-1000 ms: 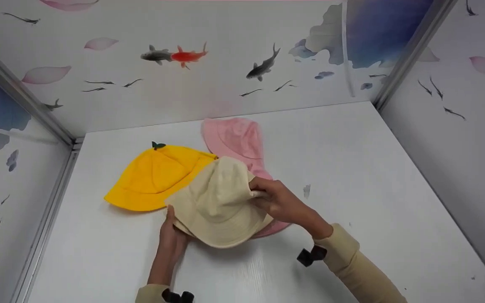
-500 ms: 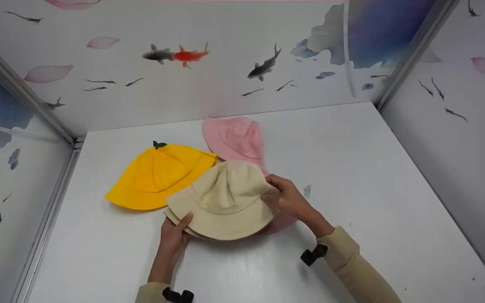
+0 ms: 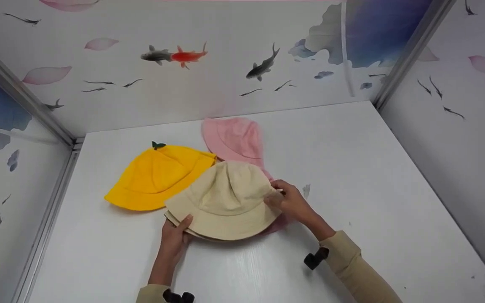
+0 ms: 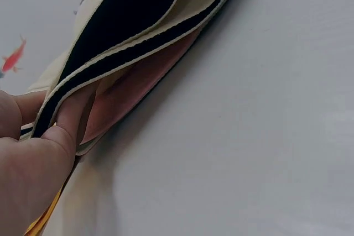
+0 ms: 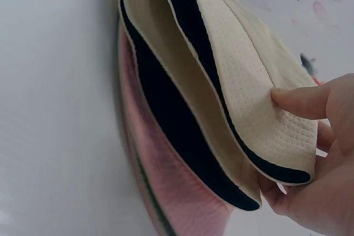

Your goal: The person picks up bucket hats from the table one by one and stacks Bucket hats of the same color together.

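A beige bucket hat point(image 3: 230, 193) with a dark lining lies folded flat, crown away from the person, between both hands. My left hand point(image 3: 174, 240) grips the brim's left corner, thumb on top. In the left wrist view, its fingers reach between the layers of the beige brim point(image 4: 133, 45). At the other end my right hand point(image 3: 289, 204) pinches the right side of the brim; the right wrist view shows the thumb point(image 5: 301, 102) pressing the stitched outer face. Two dark-edged brim layers gape apart there. Pink cloth point(image 5: 171, 175) lies directly beneath the beige hat.
A yellow bucket hat point(image 3: 154, 181) with a green leaf tip lies to the left, close against the beige one. Behind is a pink hat point(image 3: 234, 136), partly covered. All are on a white table point(image 3: 352, 168) walled on three sides by printed panels point(image 3: 225, 84).
The right hand has moved slightly right, drawing the bunched beige hat out into a flatter, wider fold. The left thumb has come onto the top of the brim. The yellow hat stays put.
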`<state>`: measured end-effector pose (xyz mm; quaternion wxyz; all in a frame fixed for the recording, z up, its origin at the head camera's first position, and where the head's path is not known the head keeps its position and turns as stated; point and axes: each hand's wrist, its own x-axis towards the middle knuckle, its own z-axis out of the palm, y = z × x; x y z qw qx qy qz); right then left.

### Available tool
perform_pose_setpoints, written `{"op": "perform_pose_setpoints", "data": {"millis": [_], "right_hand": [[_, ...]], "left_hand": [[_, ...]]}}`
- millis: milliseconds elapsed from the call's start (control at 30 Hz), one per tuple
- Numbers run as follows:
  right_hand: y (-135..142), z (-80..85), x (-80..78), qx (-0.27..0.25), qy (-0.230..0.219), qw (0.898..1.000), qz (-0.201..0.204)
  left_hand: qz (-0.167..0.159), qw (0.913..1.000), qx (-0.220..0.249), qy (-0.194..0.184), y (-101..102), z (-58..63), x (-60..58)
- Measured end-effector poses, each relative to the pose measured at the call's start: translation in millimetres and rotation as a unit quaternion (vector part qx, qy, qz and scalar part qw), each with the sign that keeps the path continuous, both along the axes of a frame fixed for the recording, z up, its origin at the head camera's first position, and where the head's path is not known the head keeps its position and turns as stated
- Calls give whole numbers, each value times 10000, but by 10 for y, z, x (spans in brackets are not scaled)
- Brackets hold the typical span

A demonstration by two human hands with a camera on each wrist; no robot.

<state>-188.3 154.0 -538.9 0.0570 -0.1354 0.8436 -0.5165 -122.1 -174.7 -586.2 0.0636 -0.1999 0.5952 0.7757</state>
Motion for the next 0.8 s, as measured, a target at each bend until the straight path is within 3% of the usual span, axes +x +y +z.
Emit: {"op": "perform_pose_setpoints", "data": {"millis": [267,533,800], "right_hand": [[-31,-77,16,41,169,9997,-192],[-44,-85,25,573,-532,9968,-141],[-8,-60,0,602,-699,9957,39]], "left_hand": [[-124,9997,209,2,9,18,1],[-157,9996,234,50,9,6,38],[-26,9999,58,95,24,33,32]]}}
